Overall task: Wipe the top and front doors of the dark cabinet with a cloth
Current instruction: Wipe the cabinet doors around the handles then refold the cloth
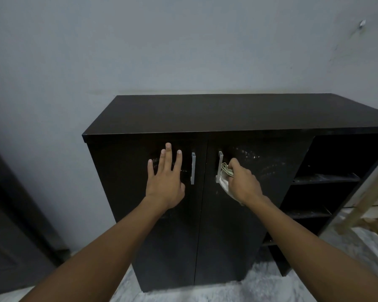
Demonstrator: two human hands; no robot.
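Observation:
The dark cabinet (pixel 216 114) stands against the wall, with two shut front doors and silver handles. My left hand (pixel 165 177) lies flat on the left door (pixel 122 192), fingers spread, just left of its handle (pixel 193 168). My right hand (pixel 242 182) grips a bunched whitish cloth (pixel 224 180) and presses it against the right door (pixel 271 162), right beside that door's handle (pixel 220 164). Pale smears and dust specks show on the right door above and to the right of the cloth.
Open dusty shelves (pixel 323 178) fill the cabinet's right section. A light wooden frame (pixel 371 205) leans at the far right. A dark door (pixel 13 225) stands at the left. The floor (pixel 271 288) is grey and mottled; the grey wall (pixel 162 51) rises behind.

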